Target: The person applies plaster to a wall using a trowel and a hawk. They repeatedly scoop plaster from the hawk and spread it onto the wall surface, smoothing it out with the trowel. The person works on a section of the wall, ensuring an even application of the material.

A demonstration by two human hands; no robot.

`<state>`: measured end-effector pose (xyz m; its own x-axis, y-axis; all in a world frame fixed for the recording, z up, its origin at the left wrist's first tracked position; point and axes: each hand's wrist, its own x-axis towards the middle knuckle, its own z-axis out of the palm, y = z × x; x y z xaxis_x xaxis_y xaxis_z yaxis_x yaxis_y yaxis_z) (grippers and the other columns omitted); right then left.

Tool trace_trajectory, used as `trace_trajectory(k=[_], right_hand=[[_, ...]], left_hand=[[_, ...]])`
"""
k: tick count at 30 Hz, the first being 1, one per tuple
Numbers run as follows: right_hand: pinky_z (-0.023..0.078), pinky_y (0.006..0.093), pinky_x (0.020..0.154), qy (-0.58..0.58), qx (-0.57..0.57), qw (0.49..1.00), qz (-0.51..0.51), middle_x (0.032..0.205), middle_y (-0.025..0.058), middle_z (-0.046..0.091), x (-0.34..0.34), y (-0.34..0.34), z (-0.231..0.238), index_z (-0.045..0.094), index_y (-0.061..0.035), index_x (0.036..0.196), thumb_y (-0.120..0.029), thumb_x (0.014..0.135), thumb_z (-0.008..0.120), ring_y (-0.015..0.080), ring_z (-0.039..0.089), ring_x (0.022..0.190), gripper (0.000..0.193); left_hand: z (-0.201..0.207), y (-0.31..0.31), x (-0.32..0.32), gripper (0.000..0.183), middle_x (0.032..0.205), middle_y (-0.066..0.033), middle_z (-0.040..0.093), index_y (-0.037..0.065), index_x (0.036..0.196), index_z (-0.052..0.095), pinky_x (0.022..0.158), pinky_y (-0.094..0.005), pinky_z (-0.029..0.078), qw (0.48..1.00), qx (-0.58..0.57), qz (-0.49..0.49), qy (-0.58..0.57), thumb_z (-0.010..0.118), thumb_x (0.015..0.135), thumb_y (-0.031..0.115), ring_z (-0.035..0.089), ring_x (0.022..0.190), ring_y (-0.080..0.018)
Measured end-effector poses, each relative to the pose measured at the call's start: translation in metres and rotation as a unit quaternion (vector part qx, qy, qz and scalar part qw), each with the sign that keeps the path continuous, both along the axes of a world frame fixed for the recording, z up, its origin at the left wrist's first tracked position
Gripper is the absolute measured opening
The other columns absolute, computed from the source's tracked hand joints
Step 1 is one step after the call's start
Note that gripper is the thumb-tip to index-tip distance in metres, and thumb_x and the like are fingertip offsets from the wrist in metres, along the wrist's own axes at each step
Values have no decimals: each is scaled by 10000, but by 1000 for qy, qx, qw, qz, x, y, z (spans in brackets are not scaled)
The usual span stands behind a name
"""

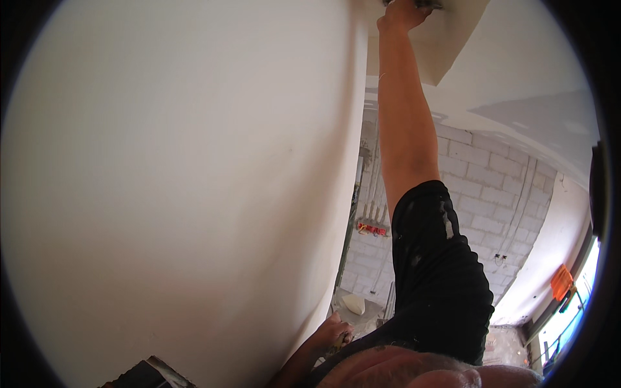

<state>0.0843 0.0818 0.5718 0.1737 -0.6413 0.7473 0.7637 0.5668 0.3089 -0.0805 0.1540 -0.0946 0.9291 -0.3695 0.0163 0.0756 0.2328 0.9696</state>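
Observation:
High overhead, my right hand [402,15] is closed around a flat tool [428,4] that looks like a trowel, held against the ceiling. The top edge of the picture cuts off most of this tool. Around it a damp-looking cream patch [446,48] of coating spreads over the ceiling. My left hand [333,331] is low, beside the white wall [194,161], with its fingers curled closed; what they hold is too small to make out. At the bottom left a dark object [149,374] with a pale, smeared edge shows only in part.
The smooth white wall stands close on my left. Behind my raised arm is a bare block wall [488,168] with conduits and a red electrical box [372,228]. A pale object [354,304] lies low beyond my left hand. An orange cloth [561,282] hangs by the bright opening at right.

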Motion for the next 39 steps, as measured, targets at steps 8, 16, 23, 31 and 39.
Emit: trace_trajectory(k=[8, 16, 23, 31, 39], right_hand=[[466, 347, 842, -19, 11, 1000, -20, 1357, 77, 475, -38, 12, -5, 237, -91, 1571, -50, 904, 539, 221, 506, 1101, 733], [456, 335, 923, -25, -5, 1000, -7, 1471, 98, 427, -70, 23, -12, 211, -86, 1587, -51, 931, 521, 243, 494, 1216, 726], [450, 327, 983, -13, -132, 981, 140, 1547, 117, 402, -101, 5, -23, 211, -71, 1591, -46, 947, 517, 260, 491, 1294, 713], [448, 340, 984, -19, 11, 999, -42, 1489, 139, 466, -142, 57, -28, 278, -14, 1557, -8, 942, 551, 269, 520, 1244, 672], [377, 383, 1093, -44, 62, 995, -70, 1484, 177, 465, -169, 68, -22, 309, 19, 1527, -8, 944, 570, 311, 509, 1280, 640]], left_hand=[[13, 2, -5, 355, 753, -54, 572, 20, 1183, 424, 536, -283, 478, 999, 35, 1, -4, 599, 884, 97, 567, 594, -137], [15, 3, -9, 334, 759, -50, 578, 35, 1161, 437, 540, -279, 481, 1000, 8, 11, 16, 607, 883, 107, 568, 593, -128], [-4, 8, 3, 301, 752, -44, 570, 33, 1135, 469, 545, -271, 470, 1000, 1, -4, -5, 614, 880, 101, 565, 596, -129], [-14, 2, 8, 298, 752, -48, 566, 24, 1143, 492, 550, -278, 471, 995, -89, -23, -30, 600, 871, 79, 566, 596, -135], [-13, 5, 10, 310, 754, -58, 565, 19, 1152, 481, 541, -292, 476, 995, -81, -54, -36, 599, 874, 91, 566, 583, -147]])
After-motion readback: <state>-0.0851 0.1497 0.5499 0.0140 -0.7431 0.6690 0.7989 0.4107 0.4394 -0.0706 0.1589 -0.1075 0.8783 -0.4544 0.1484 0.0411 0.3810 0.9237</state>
